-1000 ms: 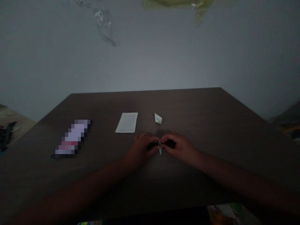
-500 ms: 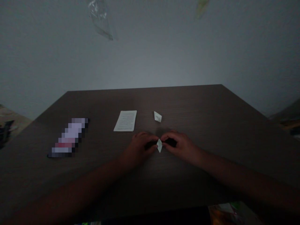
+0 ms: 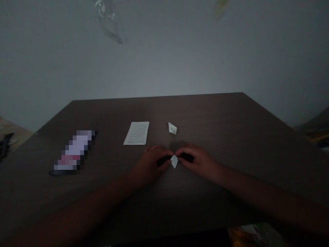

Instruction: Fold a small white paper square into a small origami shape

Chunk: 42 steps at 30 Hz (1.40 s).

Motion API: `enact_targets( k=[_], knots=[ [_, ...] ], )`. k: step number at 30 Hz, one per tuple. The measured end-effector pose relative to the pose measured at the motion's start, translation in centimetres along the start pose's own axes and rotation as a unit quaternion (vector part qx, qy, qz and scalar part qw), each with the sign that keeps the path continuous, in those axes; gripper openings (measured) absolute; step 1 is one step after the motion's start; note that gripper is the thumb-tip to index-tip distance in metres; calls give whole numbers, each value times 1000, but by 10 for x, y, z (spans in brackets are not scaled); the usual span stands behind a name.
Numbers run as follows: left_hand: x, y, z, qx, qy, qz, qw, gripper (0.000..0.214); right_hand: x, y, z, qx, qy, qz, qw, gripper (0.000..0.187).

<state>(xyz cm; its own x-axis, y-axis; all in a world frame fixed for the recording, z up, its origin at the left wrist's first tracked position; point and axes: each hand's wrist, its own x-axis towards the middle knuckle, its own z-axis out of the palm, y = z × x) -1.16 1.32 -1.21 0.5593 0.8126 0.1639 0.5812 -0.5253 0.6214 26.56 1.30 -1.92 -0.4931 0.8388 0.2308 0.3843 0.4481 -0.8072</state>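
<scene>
Between my two hands is a small folded piece of printed paper [image 3: 174,162], diamond-shaped from here and held just over the table. My left hand [image 3: 156,159] pinches its left side between thumb and fingers. From the right, my right hand [image 3: 194,157] pinches the opposite side, with its fingertips almost meeting the left ones at the top. The upper part of the paper is hidden by my fingertips. Just beyond my hands lies another small folded paper [image 3: 172,128]. A stack of printed paper sheets [image 3: 137,133] rests to its left.
A phone [image 3: 75,151] with a blurred-out screen lies on the left of the dark wooden table [image 3: 210,116]. Behind the table rises a pale wall [image 3: 164,55] with a clear plastic bag [image 3: 109,22] hanging on it. Colourful packaging [image 3: 249,235] shows below the near edge.
The folded paper between my fingertips has turned or opened slightly and looks wider. My hands stay in nearly the same place. The view has shifted a little.
</scene>
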Motion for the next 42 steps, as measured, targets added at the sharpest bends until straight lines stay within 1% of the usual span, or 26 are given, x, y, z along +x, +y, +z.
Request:
enact_targets(
  k=[5, 11, 18, 23, 27, 31, 34, 36, 37, 42],
  knots=[
    [-1, 0, -1, -5, -7, 1, 1000, 25, 0, 3, 1, 6, -3, -12, 1000, 14],
    [1, -2, -5, -2, -26, 16, 1000, 29, 1, 6, 0, 3, -8, -36, 999, 17],
    [3, -6, -6, 3, -48, 35, 998, 30, 2, 10, 0, -11, -9, -89, 996, 19],
    [2, -7, -8, 28, -67, 61, 995, 28, 4, 13, 0, -34, -5, -171, 985, 23],
    [2, -5, -11, 59, -86, 69, 992, 29, 3, 11, -2, -62, -17, -199, 978, 30],
    [3, 2, -17, 108, -106, 75, 986, 30, 2, 6, -5, -93, -37, -208, 973, 31],
    [1, 13, -24, 140, -115, 88, 979, 32, 2, 5, -7, -98, -46, -222, 969, 29],
    [-1, 22, -28, 172, -109, 81, 976, 38, 1, 6, -8, -106, -56, -225, 967, 29],
    [-1, 25, -30, 183, -116, 83, 973, 40, 1, 6, -8, -113, -63, -223, 966, 29],
    [-2, 35, -35, 203, -141, 96, 964, 40, -1, 6, -9, -158, -91, -218, 959, 30]
  ],
)
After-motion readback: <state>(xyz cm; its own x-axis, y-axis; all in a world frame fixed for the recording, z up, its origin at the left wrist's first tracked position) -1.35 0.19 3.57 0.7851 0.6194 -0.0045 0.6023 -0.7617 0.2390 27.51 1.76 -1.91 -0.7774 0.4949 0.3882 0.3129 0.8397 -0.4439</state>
